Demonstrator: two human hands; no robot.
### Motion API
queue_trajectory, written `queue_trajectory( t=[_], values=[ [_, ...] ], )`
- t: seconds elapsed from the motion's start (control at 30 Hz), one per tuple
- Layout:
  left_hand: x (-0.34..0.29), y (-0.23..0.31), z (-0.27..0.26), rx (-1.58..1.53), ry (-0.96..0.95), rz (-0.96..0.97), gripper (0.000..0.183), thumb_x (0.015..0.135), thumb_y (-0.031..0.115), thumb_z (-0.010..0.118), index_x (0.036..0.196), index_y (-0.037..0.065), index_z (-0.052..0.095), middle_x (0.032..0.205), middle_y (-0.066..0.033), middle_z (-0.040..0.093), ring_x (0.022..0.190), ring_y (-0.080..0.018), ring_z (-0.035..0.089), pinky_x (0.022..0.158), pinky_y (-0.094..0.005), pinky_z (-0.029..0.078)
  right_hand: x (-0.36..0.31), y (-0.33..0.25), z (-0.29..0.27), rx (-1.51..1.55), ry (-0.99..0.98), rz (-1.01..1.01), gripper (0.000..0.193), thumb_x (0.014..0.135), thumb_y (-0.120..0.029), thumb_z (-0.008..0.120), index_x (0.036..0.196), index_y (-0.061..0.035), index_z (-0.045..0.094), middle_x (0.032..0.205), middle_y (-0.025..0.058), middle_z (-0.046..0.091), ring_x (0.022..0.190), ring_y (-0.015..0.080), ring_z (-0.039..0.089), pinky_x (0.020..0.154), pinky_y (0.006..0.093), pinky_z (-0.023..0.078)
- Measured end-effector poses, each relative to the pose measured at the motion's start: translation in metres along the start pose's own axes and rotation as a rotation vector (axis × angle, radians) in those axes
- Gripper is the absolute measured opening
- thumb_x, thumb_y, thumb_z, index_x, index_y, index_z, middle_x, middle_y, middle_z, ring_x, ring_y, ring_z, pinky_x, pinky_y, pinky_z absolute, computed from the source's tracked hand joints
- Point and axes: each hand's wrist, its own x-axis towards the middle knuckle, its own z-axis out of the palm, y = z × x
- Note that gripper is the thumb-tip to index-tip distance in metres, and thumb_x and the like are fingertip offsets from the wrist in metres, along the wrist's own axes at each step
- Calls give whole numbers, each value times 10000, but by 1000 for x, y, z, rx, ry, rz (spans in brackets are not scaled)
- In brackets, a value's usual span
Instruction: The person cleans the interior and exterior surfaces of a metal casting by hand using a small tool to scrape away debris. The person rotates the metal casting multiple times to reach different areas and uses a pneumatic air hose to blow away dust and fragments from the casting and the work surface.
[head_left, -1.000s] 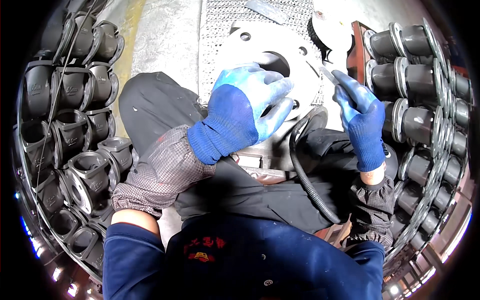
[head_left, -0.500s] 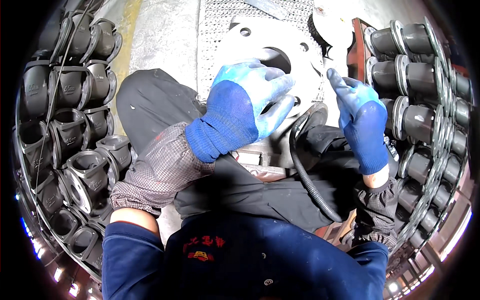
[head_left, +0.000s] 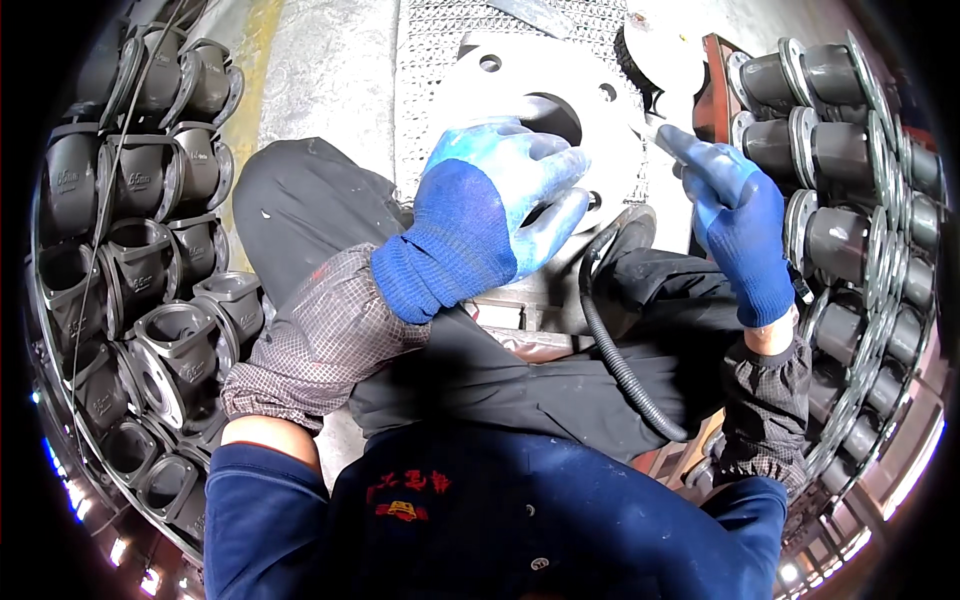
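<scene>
A pale round flanged casting point(head_left: 548, 68) with a dark central bore and several bolt holes lies in front of me. My left hand point(head_left: 505, 190), in a blue glove, bears on its near side just below the bore. The fingers curl over the flange and hold it; their tips are partly hidden. To the right of the flange, my gloved right hand point(head_left: 725, 190) is closed with the index finger stretched along a slim, light-coloured tool point(head_left: 650, 130). The tool's tip reaches the flange's right edge. Its handle is hidden in the glove, so its exact kind does not show.
Dark grey flanged castings point(head_left: 180, 345) are stacked on my left, with more castings point(head_left: 765, 150) on my right beside a red frame point(head_left: 716, 85). A black corrugated hose point(head_left: 615, 360) crosses my leg. A flat metal blade point(head_left: 535, 15) lies on the textured mat point(head_left: 425, 70).
My right hand has shifted slightly right and turned, and the light-coloured tool in it now shows plainly at the flange's edge. The left hand and the casting have stayed in place.
</scene>
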Motion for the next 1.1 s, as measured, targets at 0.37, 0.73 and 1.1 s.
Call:
queue_trajectory(
  t=[0.37, 0.73, 1.1],
  values=[
    [0, 0, 0, -8, 4, 17, 210, 700, 115, 642, 878, 5, 659, 855, -157, 660, 732, -300, 632, 658, -371, 507, -3, 10, 2, 158, -11, 52, 332, 781, 29, 556, 1060, -119, 657, 937, 118, 652, 762, 203, 635, 685, 275, 487],
    [1, 1, -1, -15, -9, -20, 196, 693, 83, 639, 870, 1, 657, 854, -155, 659, 710, -288, 624, 636, -361, 501, 6, 17, -1, 82, -97, 0, 281, 794, -17, 590, 1042, -130, 664, 964, 102, 661, 851, 216, 648, 736, 271, 498],
    [-1, 0, 0, -40, 6, -13, 194, 696, 62, 634, 875, -9, 653, 854, -161, 657, 718, -291, 628, 641, -361, 503, 4, 22, 2, 177, -71, 3, 297, 785, 6, 590, 1044, -122, 661, 961, 99, 662, 838, 191, 649, 734, 267, 503]
  ],
)
